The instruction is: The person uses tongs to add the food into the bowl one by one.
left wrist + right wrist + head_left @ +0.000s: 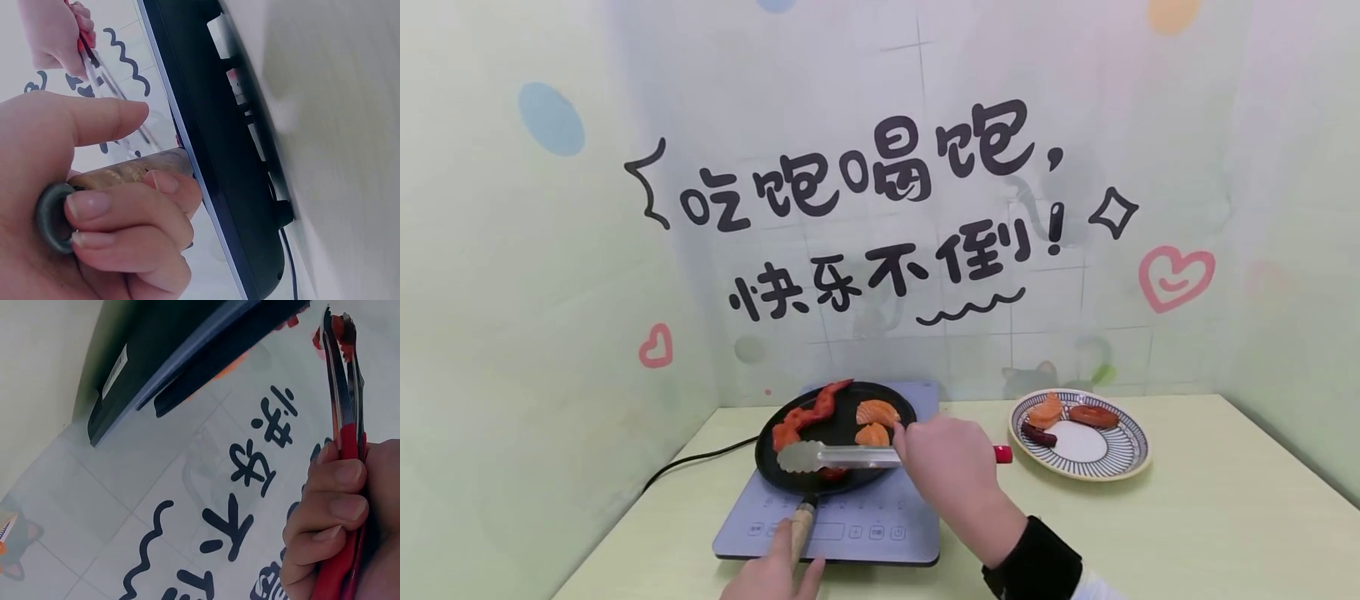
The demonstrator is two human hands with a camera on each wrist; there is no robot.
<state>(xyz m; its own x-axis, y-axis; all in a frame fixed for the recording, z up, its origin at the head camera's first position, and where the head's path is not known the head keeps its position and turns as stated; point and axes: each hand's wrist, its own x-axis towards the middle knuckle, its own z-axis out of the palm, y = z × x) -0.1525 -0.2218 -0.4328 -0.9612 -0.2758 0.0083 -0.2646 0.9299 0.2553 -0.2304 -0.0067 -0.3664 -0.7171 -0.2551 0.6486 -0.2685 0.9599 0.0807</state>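
My left hand (772, 575) grips the wooden handle (125, 172) of a black frying pan (842, 417), its fingers curled round the wood and the thumb lying along it. In my right hand (953, 475) are metal tongs (857, 456) with red grips (340, 569), held level over the near part of the pan. The tong arms stand close together in the right wrist view, and a reddish piece (339, 326) shows at their tips; I cannot tell whether they hold it. Red-glazed chicken wings (811, 412) lie at the pan's left, two orange salmon slices (877, 412) at its right.
Beneath the pan is a flat induction cooker (917, 500) with a black cord (700, 456) running left. A patterned plate (1131, 462) at the right bears a salmon piece (1047, 410), a sausage (1093, 416) and a dark red piece (1039, 435). Behind the table (1210, 517) stands a lettered wall.
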